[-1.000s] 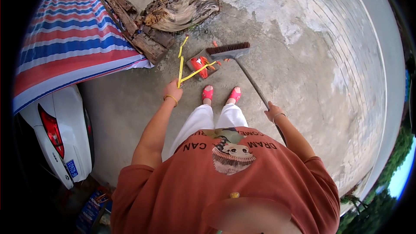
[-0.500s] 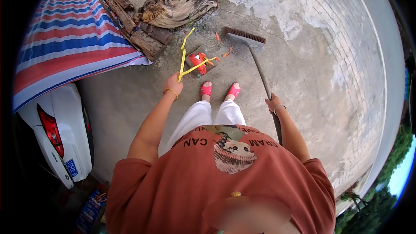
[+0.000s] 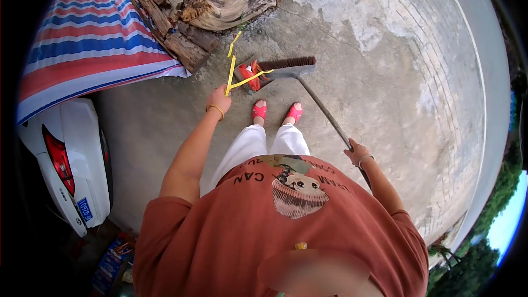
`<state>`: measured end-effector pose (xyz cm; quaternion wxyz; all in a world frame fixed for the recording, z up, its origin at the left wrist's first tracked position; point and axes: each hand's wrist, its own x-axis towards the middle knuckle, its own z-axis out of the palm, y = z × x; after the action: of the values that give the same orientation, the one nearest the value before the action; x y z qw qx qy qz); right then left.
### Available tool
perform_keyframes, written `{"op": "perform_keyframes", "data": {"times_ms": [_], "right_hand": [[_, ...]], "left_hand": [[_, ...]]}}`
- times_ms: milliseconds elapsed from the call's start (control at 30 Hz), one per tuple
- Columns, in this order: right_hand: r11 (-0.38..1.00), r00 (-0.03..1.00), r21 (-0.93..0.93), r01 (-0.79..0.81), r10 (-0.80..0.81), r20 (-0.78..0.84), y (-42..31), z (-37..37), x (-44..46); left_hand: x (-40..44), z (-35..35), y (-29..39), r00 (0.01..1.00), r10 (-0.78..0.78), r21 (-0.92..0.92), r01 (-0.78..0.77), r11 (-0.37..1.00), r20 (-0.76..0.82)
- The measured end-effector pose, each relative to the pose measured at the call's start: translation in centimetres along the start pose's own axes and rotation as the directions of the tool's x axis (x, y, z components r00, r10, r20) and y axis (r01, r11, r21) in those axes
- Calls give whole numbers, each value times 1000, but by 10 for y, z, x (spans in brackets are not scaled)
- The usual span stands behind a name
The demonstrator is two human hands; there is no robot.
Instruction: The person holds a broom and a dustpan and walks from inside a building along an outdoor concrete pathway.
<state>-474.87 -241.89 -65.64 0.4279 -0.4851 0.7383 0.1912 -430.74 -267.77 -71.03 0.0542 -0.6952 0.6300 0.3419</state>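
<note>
1. The person's right hand (image 3: 357, 152) has its grip wrapped around the long pole of the broom (image 3: 323, 105)
2. The left hand (image 3: 219, 99) has its grip curled around the bottom of the yellow sticks (image 3: 230, 71), where two of them meet like a V, and one stick reaches across the dustpan (image 3: 245, 64); I cannot tell if the sticks are joined to it
3. The dustpan sits on the grey ground (image 3: 352, 91), in front of the red shoes (image 3: 259, 110) and a little to the left
4. Half a second ago the broom was out past the dustpan, with a gap between them. Now its brush head (image 3: 291, 68) is back near the feet, right up at the dustpan's right side, and seems to touch it
5. Before, a few orange bits lay loose on the ground by the dustpan. Now I see none there, and some orange bits (image 3: 262, 71) show at the dustpan's right side, next to the bright red thing (image 3: 252, 81) inside it
6. So it looks like this sweep has pushed most of the loose bits in, and the sweeping there seems nearly done, but the brush could be hiding a few
7. The old log (image 3: 234, 6) lies farther ahead, apart from the broom
</note>
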Motion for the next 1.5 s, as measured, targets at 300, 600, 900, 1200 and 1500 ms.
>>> {"op": "perform_keyframes", "data": {"times_ms": [300,600,900,1200,1500], "right_hand": [[630,938,697,-342,276,210,13,14,14],[865,950,394,-311,280,136,13,53,40],[891,949,399,-216,96,299,-27,42,-42],[676,928,636,-372,252,275,-12,57,-18],[832,936,430,-350,292,197,-35,60,9]], "left_hand": [[-12,-8,4,999,49,-40,-48,998,13],[-9,-11,25,994,94,59,-97,994,48],[-5,-8,19,994,98,160,-104,982,44],[-4,-17,-9,996,76,79,-80,994,54],[-8,-17,-13,993,83,132,-94,987,83]]}}
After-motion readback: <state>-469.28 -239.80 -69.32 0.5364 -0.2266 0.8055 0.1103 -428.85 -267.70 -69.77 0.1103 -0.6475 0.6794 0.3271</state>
